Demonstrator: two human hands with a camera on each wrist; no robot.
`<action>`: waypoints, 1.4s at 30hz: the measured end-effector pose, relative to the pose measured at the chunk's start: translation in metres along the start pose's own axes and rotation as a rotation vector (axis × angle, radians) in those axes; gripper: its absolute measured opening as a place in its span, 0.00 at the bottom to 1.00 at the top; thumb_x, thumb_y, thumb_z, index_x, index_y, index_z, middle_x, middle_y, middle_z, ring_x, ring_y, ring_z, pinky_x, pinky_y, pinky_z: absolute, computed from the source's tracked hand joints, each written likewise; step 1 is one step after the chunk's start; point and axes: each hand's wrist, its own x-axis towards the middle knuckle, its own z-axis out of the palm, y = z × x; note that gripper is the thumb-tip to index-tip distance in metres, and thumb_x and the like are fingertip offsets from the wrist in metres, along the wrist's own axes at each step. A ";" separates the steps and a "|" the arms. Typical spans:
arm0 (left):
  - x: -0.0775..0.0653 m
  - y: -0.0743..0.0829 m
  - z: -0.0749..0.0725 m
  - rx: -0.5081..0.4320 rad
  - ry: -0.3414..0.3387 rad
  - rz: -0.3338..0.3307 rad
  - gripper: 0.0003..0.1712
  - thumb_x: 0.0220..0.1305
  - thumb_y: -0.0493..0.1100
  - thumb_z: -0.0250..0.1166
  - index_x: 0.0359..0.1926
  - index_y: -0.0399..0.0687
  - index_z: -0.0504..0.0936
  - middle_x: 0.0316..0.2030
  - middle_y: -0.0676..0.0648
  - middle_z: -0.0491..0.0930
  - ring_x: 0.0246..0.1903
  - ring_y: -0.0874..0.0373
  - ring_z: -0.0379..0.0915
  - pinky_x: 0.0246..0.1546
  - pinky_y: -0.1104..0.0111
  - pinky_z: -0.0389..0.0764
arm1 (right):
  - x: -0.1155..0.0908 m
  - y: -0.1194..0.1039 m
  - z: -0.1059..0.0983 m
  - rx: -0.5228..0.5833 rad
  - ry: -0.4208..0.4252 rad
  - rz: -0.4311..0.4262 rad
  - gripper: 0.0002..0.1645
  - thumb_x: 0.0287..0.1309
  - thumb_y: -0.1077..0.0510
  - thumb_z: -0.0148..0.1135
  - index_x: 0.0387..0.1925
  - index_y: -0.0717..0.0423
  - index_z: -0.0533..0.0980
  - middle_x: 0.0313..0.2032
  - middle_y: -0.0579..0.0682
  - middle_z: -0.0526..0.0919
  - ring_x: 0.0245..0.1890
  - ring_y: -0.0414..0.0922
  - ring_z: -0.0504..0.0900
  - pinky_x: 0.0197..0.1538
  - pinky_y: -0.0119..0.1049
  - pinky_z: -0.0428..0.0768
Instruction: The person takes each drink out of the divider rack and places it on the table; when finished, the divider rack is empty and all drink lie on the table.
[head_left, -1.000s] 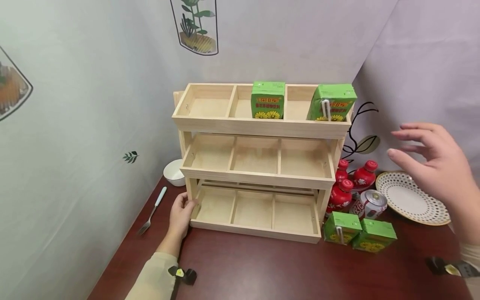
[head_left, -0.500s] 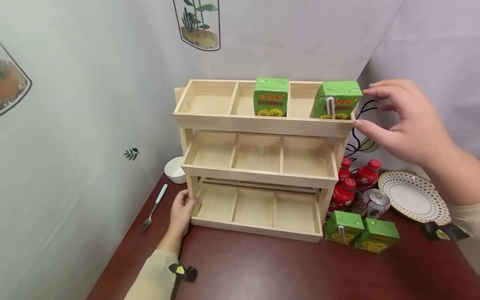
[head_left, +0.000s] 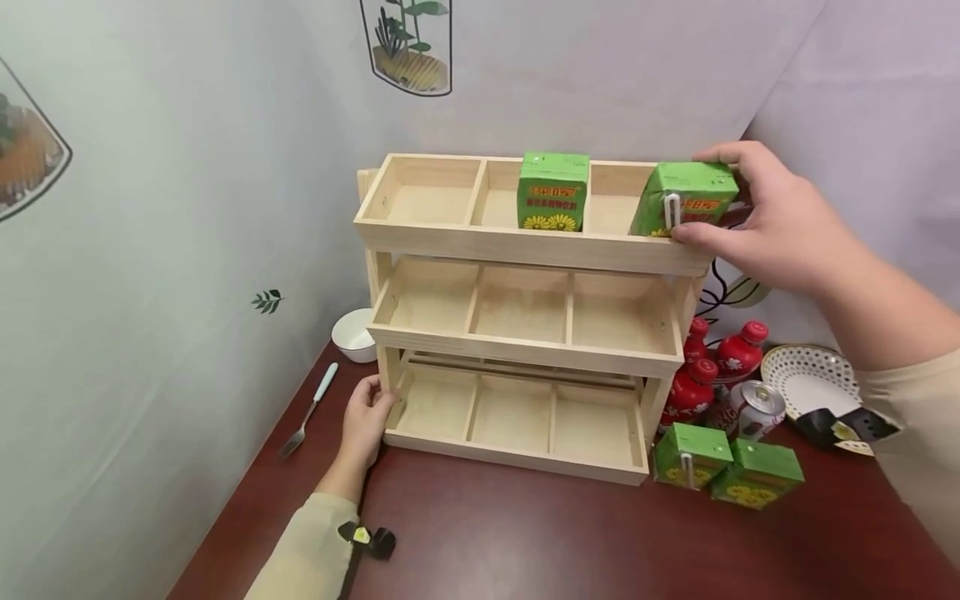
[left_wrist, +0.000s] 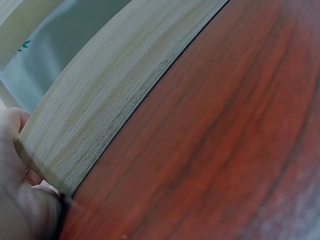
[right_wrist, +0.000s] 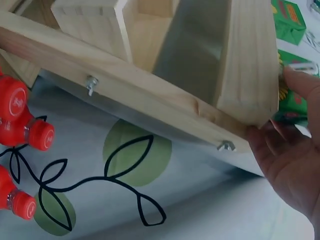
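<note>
1. the right hand pinches a green juice carton with thumb in front and fingers over the top; the carton stands tilted in the right compartment of the top tier of the wooden rack.
2. a second carton stands upright in the middle compartment of the top tier.
3. the left hand holds the near left corner post of the rack, fingers curled around it, on the desk.
4. two more cartons lie on the desk, right of the rack.
</note>
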 end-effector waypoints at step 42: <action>-0.003 -0.002 0.003 -0.042 -0.018 -0.029 0.20 0.60 0.34 0.62 0.54 0.40 0.74 0.46 0.38 0.77 0.41 0.55 0.75 0.38 0.70 0.79 | -0.041 0.019 -0.028 0.914 0.371 -0.393 0.32 0.41 0.83 0.65 0.53 0.79 0.68 0.47 0.66 0.78 0.45 0.51 0.79 0.47 0.30 0.78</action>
